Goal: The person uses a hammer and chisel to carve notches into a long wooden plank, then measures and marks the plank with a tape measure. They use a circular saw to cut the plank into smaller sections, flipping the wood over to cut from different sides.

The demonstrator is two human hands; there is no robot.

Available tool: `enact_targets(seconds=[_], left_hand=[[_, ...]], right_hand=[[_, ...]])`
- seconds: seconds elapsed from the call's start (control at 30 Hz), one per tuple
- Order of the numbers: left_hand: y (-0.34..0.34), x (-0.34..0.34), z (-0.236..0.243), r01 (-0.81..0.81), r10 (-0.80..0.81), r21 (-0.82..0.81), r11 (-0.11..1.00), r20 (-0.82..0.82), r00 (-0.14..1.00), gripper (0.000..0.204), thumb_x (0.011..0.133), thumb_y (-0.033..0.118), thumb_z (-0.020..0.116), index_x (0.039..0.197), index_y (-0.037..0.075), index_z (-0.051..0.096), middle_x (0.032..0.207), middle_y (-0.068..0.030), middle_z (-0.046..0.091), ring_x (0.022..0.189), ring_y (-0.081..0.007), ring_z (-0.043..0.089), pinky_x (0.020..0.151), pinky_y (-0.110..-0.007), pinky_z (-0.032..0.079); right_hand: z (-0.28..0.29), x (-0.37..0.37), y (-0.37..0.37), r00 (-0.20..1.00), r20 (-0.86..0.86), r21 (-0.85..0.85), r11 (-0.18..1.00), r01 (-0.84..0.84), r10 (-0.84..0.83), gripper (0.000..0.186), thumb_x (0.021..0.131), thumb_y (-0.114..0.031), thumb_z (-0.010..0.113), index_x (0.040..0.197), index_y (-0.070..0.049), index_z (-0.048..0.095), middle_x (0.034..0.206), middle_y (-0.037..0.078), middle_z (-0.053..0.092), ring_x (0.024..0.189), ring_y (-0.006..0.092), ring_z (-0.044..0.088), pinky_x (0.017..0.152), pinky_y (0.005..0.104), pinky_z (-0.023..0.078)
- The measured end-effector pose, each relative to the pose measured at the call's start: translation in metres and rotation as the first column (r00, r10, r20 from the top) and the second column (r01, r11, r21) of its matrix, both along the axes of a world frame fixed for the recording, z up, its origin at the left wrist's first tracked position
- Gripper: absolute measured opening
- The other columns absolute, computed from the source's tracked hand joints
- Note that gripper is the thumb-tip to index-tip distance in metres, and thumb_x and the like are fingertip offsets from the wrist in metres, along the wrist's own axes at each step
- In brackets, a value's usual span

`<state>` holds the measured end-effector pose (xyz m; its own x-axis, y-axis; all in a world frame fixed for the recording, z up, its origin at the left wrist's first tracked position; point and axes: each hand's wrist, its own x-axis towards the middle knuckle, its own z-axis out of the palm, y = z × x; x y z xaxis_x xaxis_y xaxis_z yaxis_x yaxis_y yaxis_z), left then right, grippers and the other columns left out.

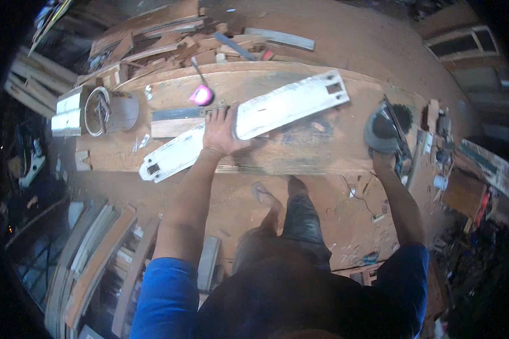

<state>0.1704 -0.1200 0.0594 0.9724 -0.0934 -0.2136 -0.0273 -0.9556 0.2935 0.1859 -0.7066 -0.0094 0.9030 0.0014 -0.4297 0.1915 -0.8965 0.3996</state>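
A long white board (288, 108), with a rectangular cutout near each end, lies slantwise across the wooden workbench. My left hand (220, 133) rests across its middle, fingers stretched toward the far edge and thumb spread to the right. Beneath the board and those fingertips lies a short wood piece (169, 129) with a dark strip along its far side. At the bench's right end my right hand (383, 161) is against the near side of a grey rounded object (373, 135) with a dark middle, whose kind is unclear. The right fingers are mostly hidden by it.
A pink tape measure (201, 95) sits beyond the board. To the left stands a pale bucket (121, 111) with tools in it. Offcuts (169, 48) are heaped past the workbench (322, 161). Planks (102, 254) lean at lower left; clutter (464, 186) crowds the right.
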Motion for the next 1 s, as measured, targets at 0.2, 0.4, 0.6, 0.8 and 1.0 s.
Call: enact_targets(seconds=[0.2, 0.4, 0.6, 0.8, 1.0], left_hand=[[-0.008, 0.006, -0.001, 0.016, -0.015, 0.028, 0.999, -0.013, 1.000, 0.119, 0.057, 0.058, 0.083, 0.155, 0.011, 0.036, 0.146, -0.0208, 0.047, 0.135, -0.0383, 0.044, 0.116, -0.053, 0.030], [-0.012, 0.004, 0.005, 0.014, -0.013, -0.028, 1.000, 0.024, 1.000, 0.117, 0.059, 0.057, 0.084, 0.156, 0.012, 0.035, 0.146, -0.0180, 0.048, 0.136, -0.0365, 0.044, 0.115, -0.052, 0.031], [-0.014, 0.005, 0.006, 0.033, -0.034, 0.026, 0.999, 0.068, 0.997, 0.118, 0.057, 0.059, 0.082, 0.155, 0.012, 0.036, 0.140, -0.0207, 0.050, 0.133, -0.0411, 0.044, 0.115, -0.055, 0.030], [-0.015, 0.004, 0.003, 0.021, -0.022, 0.044, 0.999, 0.036, 0.999, 0.121, 0.056, 0.058, 0.084, 0.155, 0.009, 0.034, 0.139, -0.0193, 0.049, 0.129, -0.0399, 0.045, 0.113, -0.054, 0.031], [-0.033, 0.004, 0.003, 0.104, -0.125, 0.127, 0.986, 0.178, 0.976, 0.120, 0.063, 0.056, 0.086, 0.157, 0.007, 0.030, 0.149, -0.0228, 0.040, 0.138, -0.0471, 0.036, 0.119, -0.061, 0.023]], right_hand=[[0.024, -0.023, 0.023, 0.995, 0.096, 0.084, 0.996, -0.035, 0.027, 0.029, 0.094, -0.012, 0.056, 0.118, -0.001, 0.068, 0.118, 0.022, 0.069, 0.110, 0.0391, 0.068, 0.094, 0.0475, 0.056], [0.060, -0.021, 0.034, 0.959, 0.221, 0.213, 0.950, -0.227, 0.180, 0.022, 0.089, -0.010, 0.059, 0.105, 0.000, 0.071, 0.111, 0.022, 0.071, 0.109, 0.0378, 0.069, 0.093, 0.0449, 0.055], [0.214, 0.018, 0.039, 0.956, -0.055, 0.686, 0.685, 0.246, -0.289, 0.045, 0.079, -0.019, 0.072, 0.118, 0.003, 0.069, 0.114, 0.027, 0.071, 0.105, 0.0357, 0.071, 0.090, 0.0435, 0.054], [0.255, -0.059, 0.070, 0.538, -0.521, 0.805, -0.170, 0.569, -0.663, 0.033, 0.085, -0.017, 0.073, 0.113, -0.001, 0.066, 0.076, 0.001, 0.061, 0.057, 0.0089, 0.053, 0.051, 0.0268, 0.043], [0.254, -0.079, 0.096, 0.629, -0.607, 0.761, -0.128, 0.636, -0.485, 0.031, 0.086, -0.014, 0.073, 0.112, 0.001, 0.067, 0.082, 0.003, 0.064, 0.067, 0.0135, 0.059, 0.061, 0.0304, 0.048]])
